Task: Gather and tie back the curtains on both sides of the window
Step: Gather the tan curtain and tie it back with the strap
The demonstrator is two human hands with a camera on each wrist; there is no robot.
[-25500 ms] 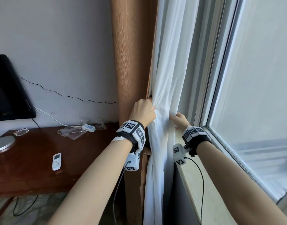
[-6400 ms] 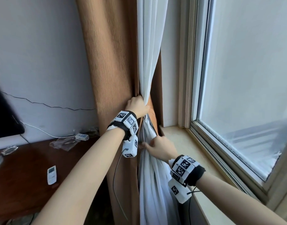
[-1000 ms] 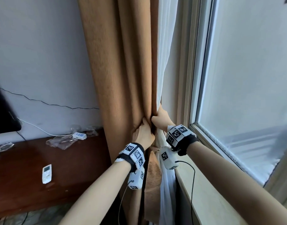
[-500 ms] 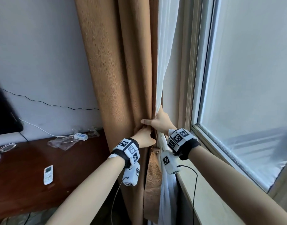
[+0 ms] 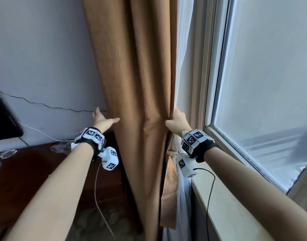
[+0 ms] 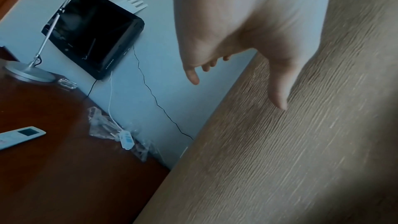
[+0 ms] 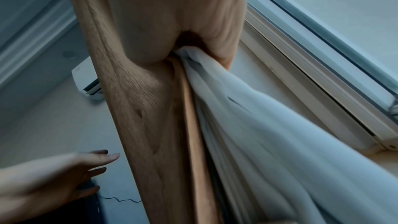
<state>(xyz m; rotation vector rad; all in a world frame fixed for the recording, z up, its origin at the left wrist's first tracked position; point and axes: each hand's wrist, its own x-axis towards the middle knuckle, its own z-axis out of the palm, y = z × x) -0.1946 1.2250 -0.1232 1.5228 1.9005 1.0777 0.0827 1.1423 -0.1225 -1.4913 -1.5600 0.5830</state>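
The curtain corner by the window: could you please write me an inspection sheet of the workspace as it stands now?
Surface: dark brown wooden desk left of the curtains; pale window sill on the right.
Job's things: tan ribbed heavy curtain bunched with white sheer curtain; no tie-back seen.
Clutter: white remote control, crumpled clear plastic bag, silver lamp base.
Hands: left hand open, reaching past the tan curtain's left edge; right hand grips both curtains.
Cables: thin black wire along the wall; white cord with an inline switch.
Surroundings: black screen, grey wall, window glass.
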